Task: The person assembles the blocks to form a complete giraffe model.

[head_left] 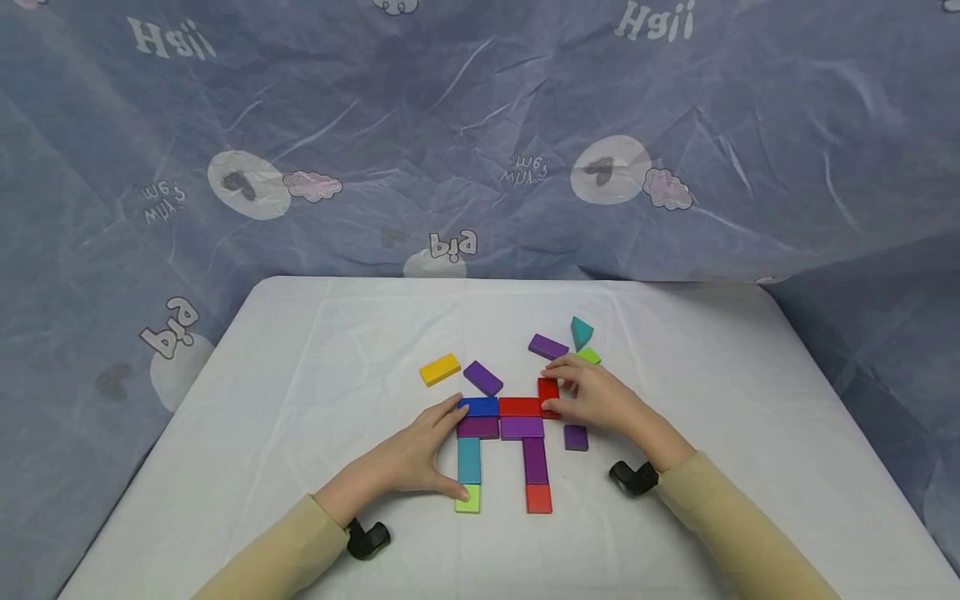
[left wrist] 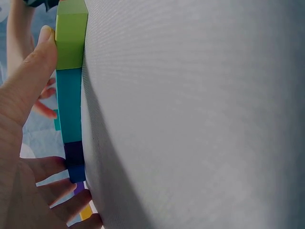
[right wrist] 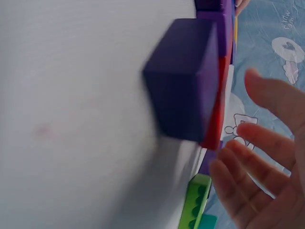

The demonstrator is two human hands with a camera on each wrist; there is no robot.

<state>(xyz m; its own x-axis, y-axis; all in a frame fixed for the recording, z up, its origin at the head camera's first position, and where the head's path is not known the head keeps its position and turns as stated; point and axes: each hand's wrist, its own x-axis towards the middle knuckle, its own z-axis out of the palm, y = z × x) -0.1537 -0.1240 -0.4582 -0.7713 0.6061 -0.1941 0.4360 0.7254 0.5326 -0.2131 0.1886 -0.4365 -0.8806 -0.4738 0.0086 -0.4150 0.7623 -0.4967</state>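
probably squaring up the smooth red rectangular block (head_left: 549,390), set lengthwise from twelve to six at the three o'clock end of the glossy crosswise red block (head_left: 519,407). right hand (head_left: 596,396) close over it, fingers loosely bent and thumb held apart in the right wrist view, so no firm pinch to be seen; cannot tell about a light touch. left hand (head_left: 422,450) spread and gripping nothing, fingertips at the flat blue rectangular block (head_left: 482,407) toward nine, thumb at the small lime-green block (head_left: 471,505) toward seven; press lightly there, enough to brace without bowing the turquoise rectangular block (head_left: 469,460) in between. for a clean fit, take the twelve and six o'clock ends between fingertip and thumb, slide flat along the white cloth (head_left: 660,350) toward nine, and stop at first contact. push low and slowly, so as not to shove the flat violet rectangular block (head_left: 522,428) toward half past seven. mind the small dark-purple square block (head_left: 576,438) at five; avoid brushing it, then lift straight up.
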